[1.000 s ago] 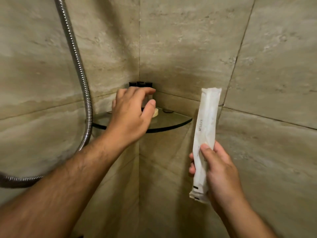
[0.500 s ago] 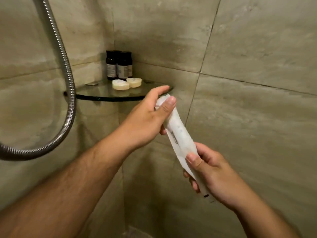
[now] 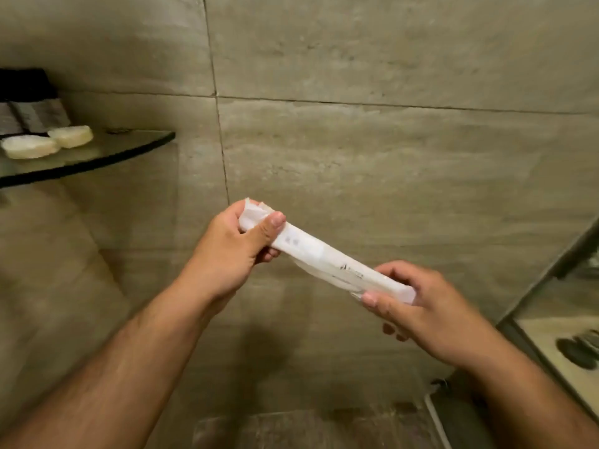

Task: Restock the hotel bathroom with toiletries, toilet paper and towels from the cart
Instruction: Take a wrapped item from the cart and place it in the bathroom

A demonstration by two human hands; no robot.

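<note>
On the tiled wall [image 3: 389,157], the glass corner shelf [image 3: 129,150] at far left already carries dark bottles [image 3: 32,105] and two round soaps [image 3: 30,146], so that spot looks stocked. The long white packet [image 3: 324,257] is not yet placed: it slants in mid-air, the left hand [image 3: 233,251] pinching its crumpled upper end and the right hand [image 3: 418,306] curled round its lower end.

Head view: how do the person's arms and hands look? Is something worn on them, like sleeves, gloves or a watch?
The left hand and right hand are ungloved, and no ring shows on the visible fingers. Nails are short. The left forearm and right forearm have no sleeve, watch or band within the frame; both have some hair.
</note>
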